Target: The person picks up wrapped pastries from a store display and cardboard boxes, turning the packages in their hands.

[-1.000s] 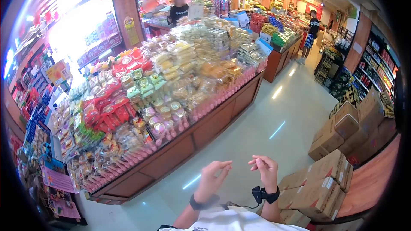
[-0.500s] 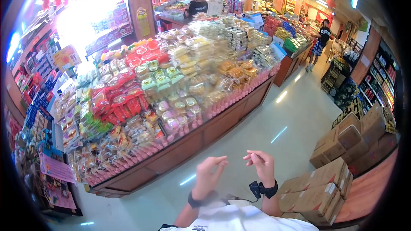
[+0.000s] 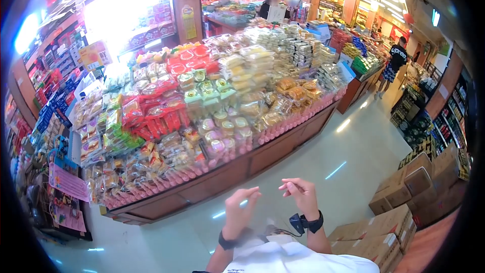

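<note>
My left hand (image 3: pixel 241 210) is raised above the floor at the bottom centre, its fingers bent forward, with a dark band on the wrist. Facing it across a small gap is my right hand (image 3: pixel 302 195), fingers loosely curved and thumb a little apart; a black device (image 3: pixel 298 223) is strapped at that wrist. Both hands are open, hold nothing and touch nothing. Beyond them stands a wooden display counter (image 3: pixel 222 181) heaped with packaged food, including red packets (image 3: pixel 156 116) and pale green packets (image 3: pixel 209 93).
Cardboard boxes (image 3: pixel 374 230) are stacked at the lower right, with more boxes (image 3: pixel 404 184) behind. A person in dark clothes (image 3: pixel 395 60) is in the aisle at the upper right. Another person (image 3: pixel 273 7) is behind the counter. Pink signs (image 3: pixel 68 182) hang at the left.
The view has turned left, so the counter and the aisle person appear farther right. Both hands stay raised and apart, now slightly higher in the picture. The boxes sit lower.
</note>
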Demonstrator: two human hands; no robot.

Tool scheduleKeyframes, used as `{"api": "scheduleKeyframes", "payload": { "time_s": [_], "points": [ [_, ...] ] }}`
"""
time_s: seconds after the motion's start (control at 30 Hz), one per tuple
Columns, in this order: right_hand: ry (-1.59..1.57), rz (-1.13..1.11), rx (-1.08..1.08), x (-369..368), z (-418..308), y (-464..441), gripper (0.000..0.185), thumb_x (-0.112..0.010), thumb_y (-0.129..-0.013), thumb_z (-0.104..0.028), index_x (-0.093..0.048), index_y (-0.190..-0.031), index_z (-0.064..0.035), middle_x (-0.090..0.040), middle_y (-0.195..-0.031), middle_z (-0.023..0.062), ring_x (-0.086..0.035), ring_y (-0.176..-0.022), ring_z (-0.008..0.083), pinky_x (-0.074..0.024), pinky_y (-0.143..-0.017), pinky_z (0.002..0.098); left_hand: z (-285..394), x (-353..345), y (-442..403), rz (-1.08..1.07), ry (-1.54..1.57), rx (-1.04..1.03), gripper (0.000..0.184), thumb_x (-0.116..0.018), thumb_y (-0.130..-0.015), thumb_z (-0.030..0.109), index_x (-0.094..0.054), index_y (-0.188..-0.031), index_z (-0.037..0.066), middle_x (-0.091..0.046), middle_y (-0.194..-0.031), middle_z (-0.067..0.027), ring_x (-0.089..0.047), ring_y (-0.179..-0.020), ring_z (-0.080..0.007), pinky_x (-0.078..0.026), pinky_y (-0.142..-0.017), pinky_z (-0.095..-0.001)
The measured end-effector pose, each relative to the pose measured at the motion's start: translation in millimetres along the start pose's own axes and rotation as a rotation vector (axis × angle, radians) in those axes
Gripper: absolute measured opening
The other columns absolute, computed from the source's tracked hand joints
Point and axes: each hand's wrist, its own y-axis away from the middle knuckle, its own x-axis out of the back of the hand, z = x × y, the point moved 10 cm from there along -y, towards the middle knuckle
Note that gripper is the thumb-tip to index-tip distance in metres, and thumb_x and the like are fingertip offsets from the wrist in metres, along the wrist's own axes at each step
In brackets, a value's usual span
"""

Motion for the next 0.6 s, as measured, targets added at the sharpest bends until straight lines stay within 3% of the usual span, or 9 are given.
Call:
{"api": "scheduleKeyframes", "payload": {
  "time_s": [0.13, 0.6],
  "points": [
    [-0.007, -0.024, -0.009, -2, 8, -22, 0.024, -0.061, -0.104, -0.014, -0.073, -0.117, 0.0017, -0.078, -0.095, 0.0103, -0.069, -0.075, 0.0116, -0.0577, -0.072, 0.0256, -6, 1, -12, 0.048, -0.051, -0.016, 0.015, -0.071, -0.094, 0.004, -0.076, -0.107, 0.0, -0.078, -0.088, -0.01, -0.075, -0.083, -0.0178, -0.056, -0.077, -0.0287],
    [-0.058, -0.128, -0.025, 10, 31, -133, 0.025, -0.061, -0.103, -0.014, -0.073, -0.118, 0.0025, -0.077, -0.094, 0.009, -0.068, -0.076, 0.0113, -0.0557, -0.072, 0.0252, -32, -24, -87, 0.075, -0.17, 0.07, 0.017, -0.069, -0.095, 0.004, -0.074, -0.111, -0.001, -0.077, -0.092, -0.0114, -0.075, -0.087, -0.0194, -0.056, -0.08, -0.0294]
  ]
}}
